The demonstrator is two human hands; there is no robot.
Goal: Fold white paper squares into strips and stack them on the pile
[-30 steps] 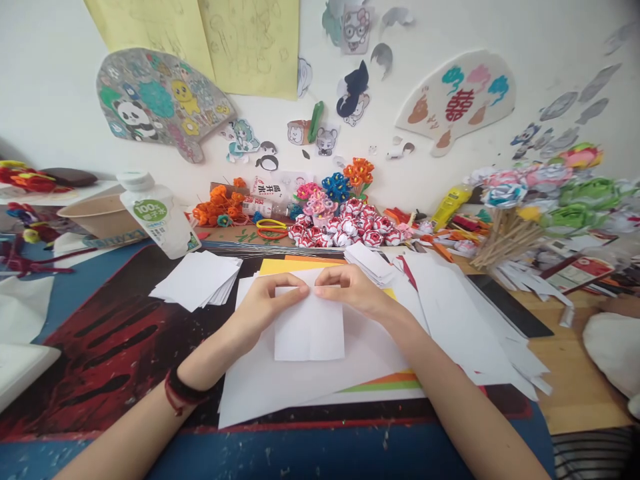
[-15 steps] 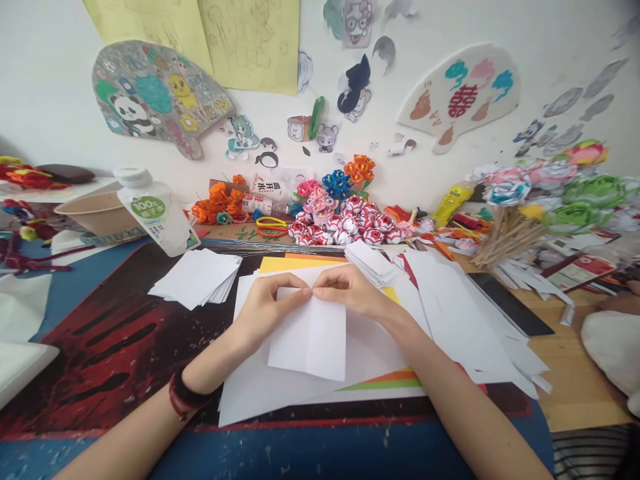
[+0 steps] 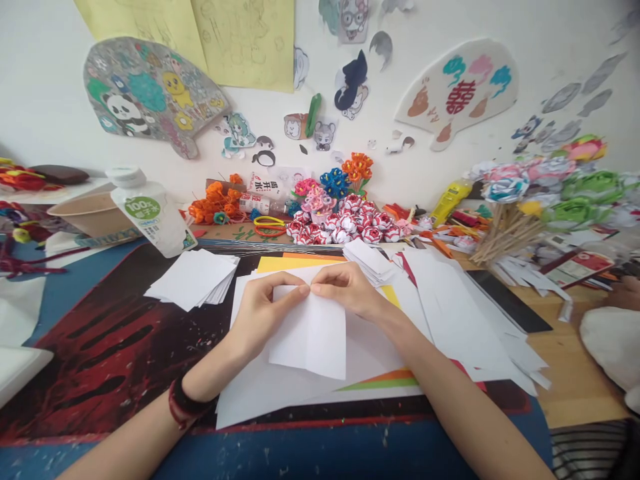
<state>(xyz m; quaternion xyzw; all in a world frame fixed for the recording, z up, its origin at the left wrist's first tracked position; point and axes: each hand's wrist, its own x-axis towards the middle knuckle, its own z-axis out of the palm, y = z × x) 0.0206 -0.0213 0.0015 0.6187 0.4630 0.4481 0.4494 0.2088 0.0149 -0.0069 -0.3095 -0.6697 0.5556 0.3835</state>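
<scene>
A small square sheet of white paper hangs from both hands, with a crease down its middle. My left hand pinches its top edge between thumb and fingers, just left of the crease. Close beside it, my right hand pinches the same edge, the two thumb tips almost touching. The backs of the fingers hide part of the top edge. Beneath lie larger white sheets, over a yellow sheet and some orange and green ones.
A stack of white squares lies to the left, another small stack behind my right hand. White sheets spread on the right. At the back stand a white bottle, red-and-white paper flowers and a bunch of stemmed flowers.
The small sheet's lower edge has swung down and nearer, and its middle crease shows more. Both hands keep their pinch in nearly the same place. The view has shifted slightly.
</scene>
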